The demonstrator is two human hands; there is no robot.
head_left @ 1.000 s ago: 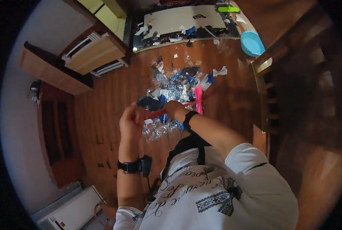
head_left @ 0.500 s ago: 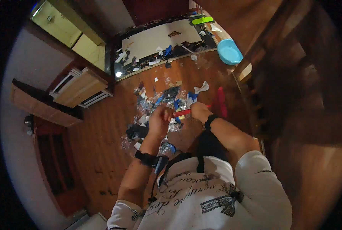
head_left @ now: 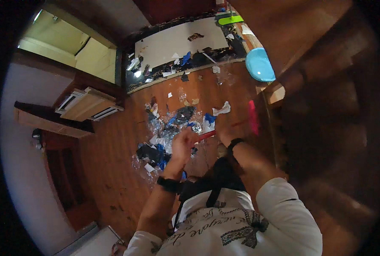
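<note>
Closest, at 6 o'clock, is the person's white shirt, with dark lettering and a bow print, and a black band on each wrist. Just below the centre, the left hand is curled around the red handle of a broom. The right hand, a little toward 3 o'clock and blurred, is clasped on the same handle farther along. The broom's pink head is at 3 o'clock, smeared by motion; whether it touches the wooden floor I cannot tell.

From the centre toward 9 o'clock spreads a litter heap of clear crinkled plastic, dark and blue pieces and white scraps. A crumpled white piece lies near 1 o'clock, at the heap's edge.

Toward 9 o'clock, well apart from the heap, a folded wooden table with white legs leans upright. Between 1 and 2 o'clock sits a round light-blue basin; its visible inside is smooth blue with a bright glint. At 12 o'clock a pale mat with a dark patterned border carries more scraps, blue, white and brown. Just beyond its far right corner is a lime-green cleaning head. Near 10 o'clock a doorway opens on a yellowish room.
</note>
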